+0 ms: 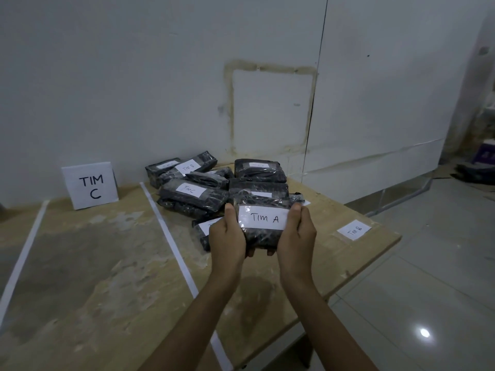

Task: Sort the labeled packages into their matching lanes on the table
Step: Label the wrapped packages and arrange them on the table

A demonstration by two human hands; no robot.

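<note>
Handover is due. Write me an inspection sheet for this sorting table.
Surface: worn wooden table, white tape strips marking lanes.
Job's things: TIM A package held up; pile of black packages behind it; TIM C sign standing by the wall; TIM B label flat near right edge.
Clutter: nothing seen.
Hands: left hand and right hand grip the TIM A package's sides.
Cables: nothing seen.
Surroundings: white wall; tiled floor at right.
</note>
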